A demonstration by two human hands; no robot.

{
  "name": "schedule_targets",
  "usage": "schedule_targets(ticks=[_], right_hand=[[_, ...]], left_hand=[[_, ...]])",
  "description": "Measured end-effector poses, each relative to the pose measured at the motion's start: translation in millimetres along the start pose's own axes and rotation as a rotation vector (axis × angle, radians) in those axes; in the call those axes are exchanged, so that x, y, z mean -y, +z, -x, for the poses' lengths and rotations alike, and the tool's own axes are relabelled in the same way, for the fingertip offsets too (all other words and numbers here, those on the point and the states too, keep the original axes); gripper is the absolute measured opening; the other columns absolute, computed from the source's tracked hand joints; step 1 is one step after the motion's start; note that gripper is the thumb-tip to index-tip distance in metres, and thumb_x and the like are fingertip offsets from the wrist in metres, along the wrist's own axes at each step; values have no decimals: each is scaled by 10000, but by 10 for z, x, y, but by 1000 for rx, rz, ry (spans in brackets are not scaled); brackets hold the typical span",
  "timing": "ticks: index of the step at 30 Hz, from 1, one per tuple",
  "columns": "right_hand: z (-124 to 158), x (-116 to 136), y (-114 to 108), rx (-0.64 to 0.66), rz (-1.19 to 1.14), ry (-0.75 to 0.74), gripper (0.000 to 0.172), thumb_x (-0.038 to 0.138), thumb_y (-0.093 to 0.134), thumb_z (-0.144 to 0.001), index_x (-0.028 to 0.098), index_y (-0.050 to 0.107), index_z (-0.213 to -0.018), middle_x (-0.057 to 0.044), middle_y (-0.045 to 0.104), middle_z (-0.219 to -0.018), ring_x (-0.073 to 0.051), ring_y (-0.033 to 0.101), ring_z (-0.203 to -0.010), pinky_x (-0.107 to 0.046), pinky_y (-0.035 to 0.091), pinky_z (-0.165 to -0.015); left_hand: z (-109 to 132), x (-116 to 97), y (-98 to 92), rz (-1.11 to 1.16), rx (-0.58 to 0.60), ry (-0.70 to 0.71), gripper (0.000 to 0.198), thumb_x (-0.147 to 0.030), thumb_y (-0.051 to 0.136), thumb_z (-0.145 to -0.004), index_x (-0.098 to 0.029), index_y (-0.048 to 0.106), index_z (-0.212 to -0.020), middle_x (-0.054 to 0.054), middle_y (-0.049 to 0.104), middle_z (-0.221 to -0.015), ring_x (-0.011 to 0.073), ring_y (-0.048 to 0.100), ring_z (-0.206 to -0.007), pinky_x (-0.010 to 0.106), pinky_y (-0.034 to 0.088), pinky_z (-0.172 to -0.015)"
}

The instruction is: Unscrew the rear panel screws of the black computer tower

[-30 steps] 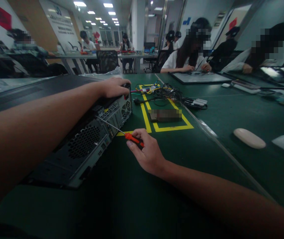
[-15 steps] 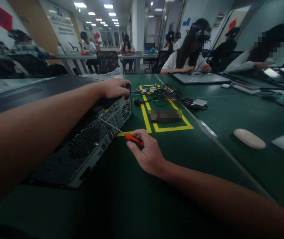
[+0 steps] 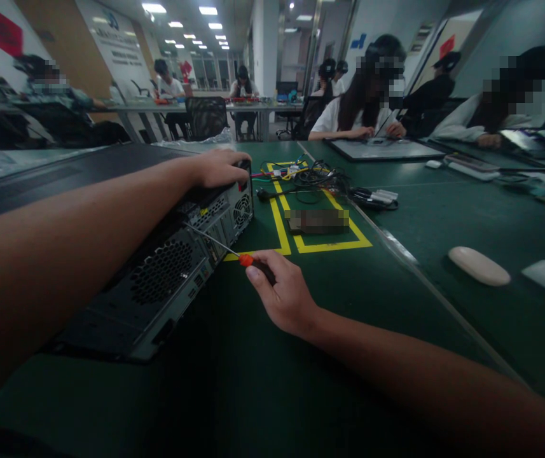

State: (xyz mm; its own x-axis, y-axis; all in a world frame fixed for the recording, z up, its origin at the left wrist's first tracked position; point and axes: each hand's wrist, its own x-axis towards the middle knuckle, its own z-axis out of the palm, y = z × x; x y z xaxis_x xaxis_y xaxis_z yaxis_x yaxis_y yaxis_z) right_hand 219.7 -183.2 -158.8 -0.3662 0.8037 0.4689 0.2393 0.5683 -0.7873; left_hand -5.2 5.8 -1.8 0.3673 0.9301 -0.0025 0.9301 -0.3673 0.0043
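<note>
A black computer case [image 3: 86, 175] lies on its side at the left, its metal rear panel [image 3: 191, 286] facing me. My left hand [image 3: 219, 168] rests on the far corner of the case top, fingers stretched out and thumb near the rear edge. In my right hand [image 3: 284, 289] is a screwdriver [image 3: 245, 259] with an orange and black handle, gripped between thumb and fingers. Its thin shaft slants up to the left, and the tip meets the upper edge of the rear panel, between the honeycomb vent [image 3: 162, 270] and the yellow label [image 3: 204, 212]. The exact contact is too small to make out.
Beyond the case lie tangled cables [image 3: 324, 178] and a dark blurred box [image 3: 317, 222] within yellow tape [image 3: 334, 246] on the green table [image 3: 372, 350]. A pale computer mouse [image 3: 479, 266] sits at the right. Across the table, people work on flat panels [image 3: 386, 150].
The screwdriver handle has turned in my right hand, showing less orange, and my fingers have shifted slightly around it. My left hand and the case stay put.
</note>
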Motion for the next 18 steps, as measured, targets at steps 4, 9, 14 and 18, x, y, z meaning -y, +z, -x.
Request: schedule_targets(ticks=[4, 9, 14, 18], right_hand=[[14, -9, 8, 25, -22, 28, 276, 411, 733, -1140, 253, 668, -1357, -78, 836, -1173, -246, 783, -954, -402, 621, -863], [15, -46, 40, 19, -43, 39, 234, 341, 757, -1096, 281, 617, -1273, -46, 811, -1129, -238, 778, -931, -392, 623, -845], [5, -57, 38, 13, -24, 16, 153, 341, 732, -1110, 283, 632, -1210, -48, 801, -1111, -245, 761, -949, -413, 628, -892], [5, -57, 35, 7, -33, 25, 157, 350, 734, -1113, 282, 645, -1223, -47, 803, -1118, -244, 756, -953, -414, 624, -898]], left_hand=[[-1, -11, 0, -3, 7, -7, 1021, -657, 521, -919, -237, 558, -1848, 148, 655, -1801, 466, 548, -1691, 540, 428, -1414], [-11, -13, 2, -13, 6, 2, 1004, -642, 502, -933, -233, 551, -1849, 143, 653, -1801, 467, 559, -1678, 553, 429, -1406], [-14, -15, 1, -10, 4, -8, 1020, -653, 518, -916, -234, 558, -1846, 143, 667, -1784, 459, 568, -1672, 535, 438, -1403], [-10, -22, -1, -9, 8, -7, 1014, -626, 521, -927, -201, 553, -1847, 172, 653, -1799, 454, 569, -1674, 525, 443, -1401]])
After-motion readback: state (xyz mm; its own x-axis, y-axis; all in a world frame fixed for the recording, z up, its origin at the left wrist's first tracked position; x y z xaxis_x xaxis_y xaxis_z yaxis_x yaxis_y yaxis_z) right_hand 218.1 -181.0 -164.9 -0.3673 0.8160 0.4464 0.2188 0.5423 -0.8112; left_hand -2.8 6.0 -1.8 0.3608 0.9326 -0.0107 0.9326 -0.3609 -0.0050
